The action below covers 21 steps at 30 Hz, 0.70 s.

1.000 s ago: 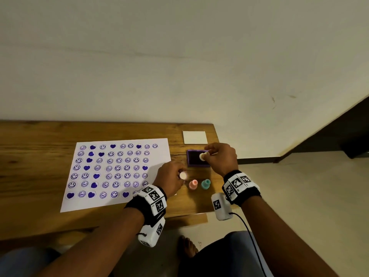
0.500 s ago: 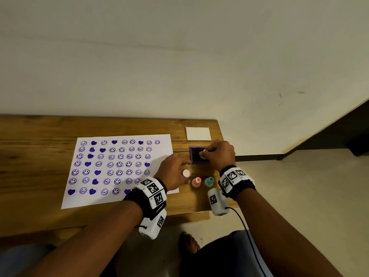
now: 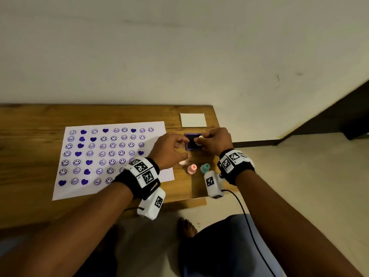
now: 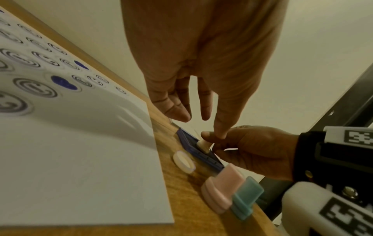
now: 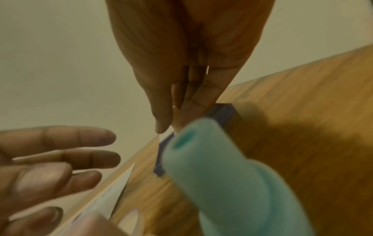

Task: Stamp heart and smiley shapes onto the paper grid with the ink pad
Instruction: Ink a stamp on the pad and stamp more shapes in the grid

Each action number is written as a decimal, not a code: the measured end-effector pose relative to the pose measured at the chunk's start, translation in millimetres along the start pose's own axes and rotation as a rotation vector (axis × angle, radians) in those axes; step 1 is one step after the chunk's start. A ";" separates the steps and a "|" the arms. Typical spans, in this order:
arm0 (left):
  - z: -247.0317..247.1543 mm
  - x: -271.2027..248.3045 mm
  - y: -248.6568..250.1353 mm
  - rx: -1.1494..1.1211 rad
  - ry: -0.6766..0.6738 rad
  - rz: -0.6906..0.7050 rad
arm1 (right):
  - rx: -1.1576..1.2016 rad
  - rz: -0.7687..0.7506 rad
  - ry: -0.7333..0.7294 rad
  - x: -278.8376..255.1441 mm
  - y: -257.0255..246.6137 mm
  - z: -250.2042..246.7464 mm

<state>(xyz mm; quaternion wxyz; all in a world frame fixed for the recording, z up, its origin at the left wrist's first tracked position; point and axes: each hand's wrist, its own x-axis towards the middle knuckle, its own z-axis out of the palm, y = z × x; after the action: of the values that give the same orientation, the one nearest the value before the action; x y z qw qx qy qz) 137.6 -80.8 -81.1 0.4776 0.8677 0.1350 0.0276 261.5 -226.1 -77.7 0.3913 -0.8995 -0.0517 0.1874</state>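
Note:
A white paper grid (image 3: 111,156) full of purple hearts and smileys lies on the wooden table (image 3: 30,124). Right of it sits the purple ink pad (image 3: 189,144) (image 4: 189,144) (image 5: 224,111). My right hand (image 3: 199,139) (image 5: 173,121) pinches a small white stamp (image 3: 199,141) (image 4: 203,144) that stands on the pad. My left hand (image 3: 182,145) (image 4: 193,118) hovers just left of the pad, fingers straight and spread, holding nothing. Its index fingertip (image 4: 221,134) is up against the right thumb. A white round piece (image 3: 182,162) (image 4: 184,162) lies on the table below the left hand.
A pink stamp (image 3: 192,169) (image 4: 221,186) and a teal stamp (image 3: 205,168) (image 5: 222,175) stand near the table's front edge, below the pad. A white card (image 3: 193,119) lies behind the pad. The table's right edge is just past the pad.
My left hand has let go of the white round piece, which now lies on the table, and has moved right toward the pad with its fingers open. The right hand stays on the stamp.

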 end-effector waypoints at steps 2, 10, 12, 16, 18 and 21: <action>-4.3 -4.2 1.0 0.010 0.003 0.001 | -0.025 0.016 -0.003 1.2 -2.9 0.7; -37.2 -38.5 -5.2 0.151 0.052 -0.029 | -0.146 0.015 0.046 -15.6 -17.5 -2.9; -50.6 -49.5 -12.9 0.202 0.087 -0.065 | -0.126 -0.022 0.098 -26.4 -19.5 -5.0; -77.6 -66.3 -40.6 0.322 0.144 -0.145 | -0.035 -0.112 0.126 -51.1 -32.8 2.8; -87.6 -70.7 -52.5 0.418 0.092 -0.195 | -0.046 -0.158 0.080 -61.0 -46.7 14.3; -95.0 -71.4 -64.0 0.552 0.010 -0.253 | -0.101 -0.223 0.044 -62.6 -69.6 40.2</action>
<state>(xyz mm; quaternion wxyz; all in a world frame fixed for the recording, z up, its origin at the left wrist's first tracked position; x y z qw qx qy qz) 38.8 11.1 -77.3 0.2226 0.9409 0.2468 -0.0658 192.1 -165.7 -33.9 0.3649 -0.9106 -0.1525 0.1202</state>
